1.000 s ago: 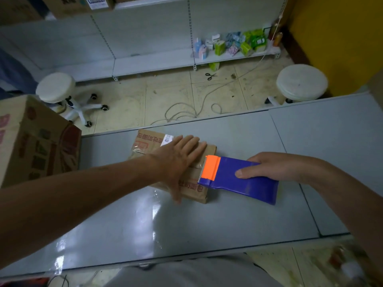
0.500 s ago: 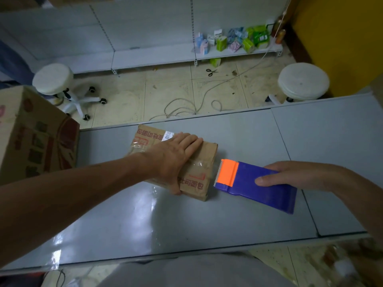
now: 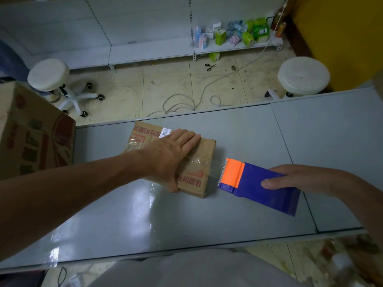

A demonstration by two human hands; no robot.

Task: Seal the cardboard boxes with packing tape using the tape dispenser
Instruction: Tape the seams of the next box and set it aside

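A small brown box (image 3: pixel 195 162) with red print lies on the grey bench (image 3: pixel 186 220), a little left of its middle and near the far edge. The left hand (image 3: pixel 172 154) lies flat on top of it, fingers straight and together, pressing down, with the thumb down the near side. Glossy clear tape (image 3: pixel 215 169) runs across the top of the box and over its right end, and a short stretch of it spans the gap to the dispenser (image 3: pixel 255 183). The dispenser is blue with an orange front, and its toothed blade faces the box from just beside it, not touching. The right hand (image 3: pixel 300 179) grips the dispenser at its rear, thumb on top and fingers curled round the far edge; whether the dispenser rests on the bench I cannot tell. A big printed carton (image 3: pixel 31 137) stands at the left end of the bench. On the floor (image 3: pixel 128 90) beyond are two white stools (image 3: pixel 48 74), a loose cord (image 3: pixel 186 102) and scissors (image 3: pixel 210 66), with coloured packets (image 3: pixel 234 34) on a low shelf (image 3: pixel 149 52).
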